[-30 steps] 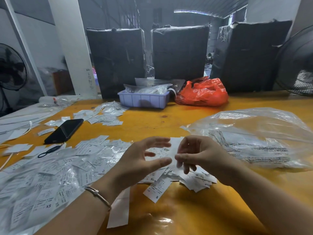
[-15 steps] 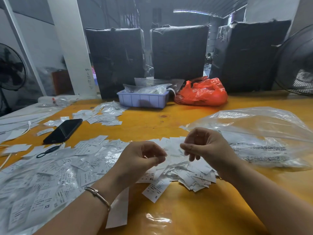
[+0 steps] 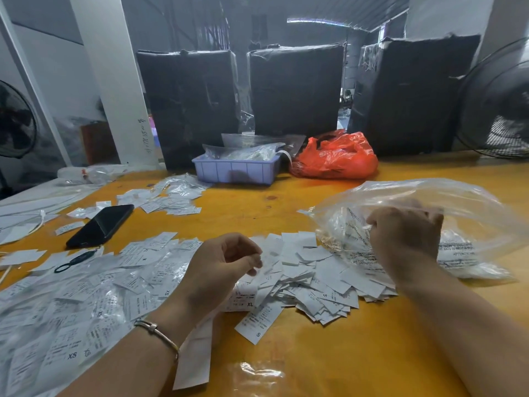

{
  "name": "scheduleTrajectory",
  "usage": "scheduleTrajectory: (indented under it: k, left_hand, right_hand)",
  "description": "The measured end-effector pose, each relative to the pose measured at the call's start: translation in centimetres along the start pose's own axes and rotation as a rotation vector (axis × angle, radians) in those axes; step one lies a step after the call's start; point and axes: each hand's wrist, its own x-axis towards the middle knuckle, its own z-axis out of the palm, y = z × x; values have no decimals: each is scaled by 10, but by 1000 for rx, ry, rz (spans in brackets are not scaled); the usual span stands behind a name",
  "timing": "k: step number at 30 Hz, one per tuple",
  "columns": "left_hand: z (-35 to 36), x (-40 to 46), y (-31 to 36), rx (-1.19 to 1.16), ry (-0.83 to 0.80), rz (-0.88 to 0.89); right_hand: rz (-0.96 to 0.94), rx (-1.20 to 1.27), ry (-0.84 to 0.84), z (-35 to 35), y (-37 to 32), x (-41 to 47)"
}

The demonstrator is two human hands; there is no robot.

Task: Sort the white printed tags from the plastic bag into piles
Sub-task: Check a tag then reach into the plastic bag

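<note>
A loose heap of white printed tags [image 3: 315, 277], with size letters such as S and XL, lies on the yellow table [image 3: 329, 356] in front of me. My left hand [image 3: 220, 270] hovers over the heap's left edge, fingers loosely curled and apart, nothing visible in them. To the right lies a clear plastic bag [image 3: 463, 213] with more tags inside. My right hand [image 3: 403, 233] is pushed into the bag's mouth with its fingers curled under. The plastic hides what they hold.
Many tags in clear film [image 3: 86, 299] spread across the left side, and a smaller pile [image 3: 171, 196] lies further back. A black phone [image 3: 100, 224], a blue tray [image 3: 237, 171], a red bag [image 3: 335, 160], black wrapped boxes [image 3: 294, 87] and a fan [image 3: 501, 101] stand around.
My right hand left the heap, moved right and went into the plastic bag, whose mouth has lifted. My left hand stays over the heap, fingers curled.
</note>
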Motion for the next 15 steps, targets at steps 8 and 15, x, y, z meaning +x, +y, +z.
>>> scheduleTrajectory:
  k: [8,15]
  left_hand:
    - [-4,0,0,-23,24,-21]
    - [-4,1,2,-31,2,-107]
  right_hand:
    - [57,-45,-346,-6,-6,-3]
    - [-275,224,-137,-8,-22,-13]
